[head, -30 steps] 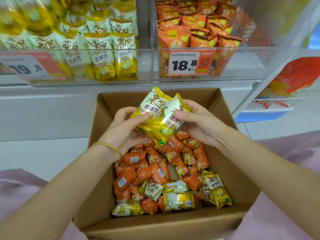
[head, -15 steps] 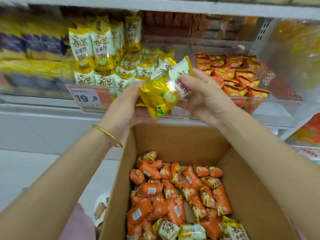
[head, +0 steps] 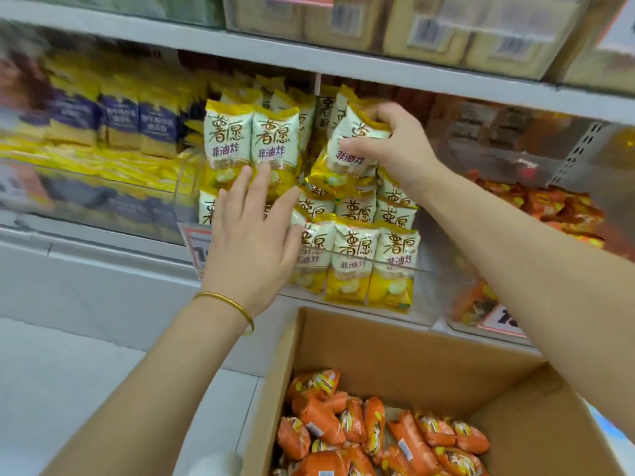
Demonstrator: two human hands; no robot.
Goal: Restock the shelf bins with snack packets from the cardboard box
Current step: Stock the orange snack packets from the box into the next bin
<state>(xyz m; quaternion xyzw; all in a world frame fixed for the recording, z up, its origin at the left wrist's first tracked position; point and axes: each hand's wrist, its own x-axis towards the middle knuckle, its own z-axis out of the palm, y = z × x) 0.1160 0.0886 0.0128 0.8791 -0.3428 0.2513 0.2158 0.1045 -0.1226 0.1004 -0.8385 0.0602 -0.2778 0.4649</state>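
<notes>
My right hand (head: 395, 146) grips yellow-and-white snack packets (head: 347, 156) by their top, inside the clear shelf bin (head: 422, 290) over the stacked rows of the same packets. My left hand (head: 252, 235) lies flat with straight fingers against the upright yellow packets (head: 251, 142) at the bin's left side. Below, the open cardboard box (head: 395, 359) holds several orange snack packets (head: 347, 427).
A neighbouring clear bin on the right holds orange packets (head: 549, 207). To the left stand purple-and-yellow packs (head: 120, 121). A white shelf board (head: 343, 60) runs above with beige packs on it. Price tags (head: 201, 245) hang on the bin fronts. White floor lies at left.
Both hands rose from the box to the shelf bin. The yellow packets, held between both hands before, are now in my right hand alone inside the bin; my left hand moved onto the stacked packets.
</notes>
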